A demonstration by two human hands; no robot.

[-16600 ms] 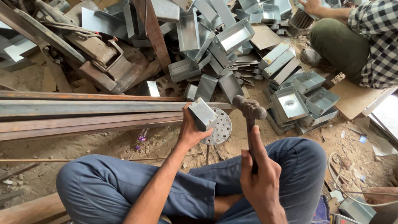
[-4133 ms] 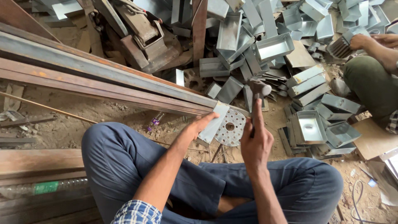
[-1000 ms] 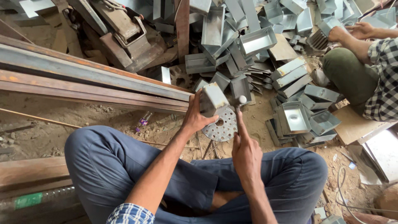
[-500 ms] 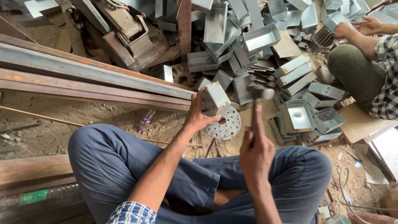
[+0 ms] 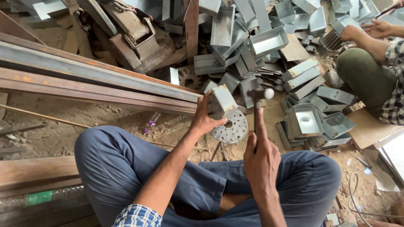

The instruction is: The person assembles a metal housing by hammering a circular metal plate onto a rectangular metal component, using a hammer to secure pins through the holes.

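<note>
Above perforated disc, left hand gripping box, hammer beside.

A metalworking workshop, probably open-floored: a heap of folded sheet-metal boxes lies on bare dirt, with long rusty steel beams left of the heap.

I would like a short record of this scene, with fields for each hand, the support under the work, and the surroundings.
left hand: grips a small grey metal box, tilted
right hand: holds a hammer, its head beside the box
support: perforated round metal disc on the dirt ground
surroundings: pile of grey metal boxes, long rusty steel beams
other person: seated at right, handling boxes
</note>
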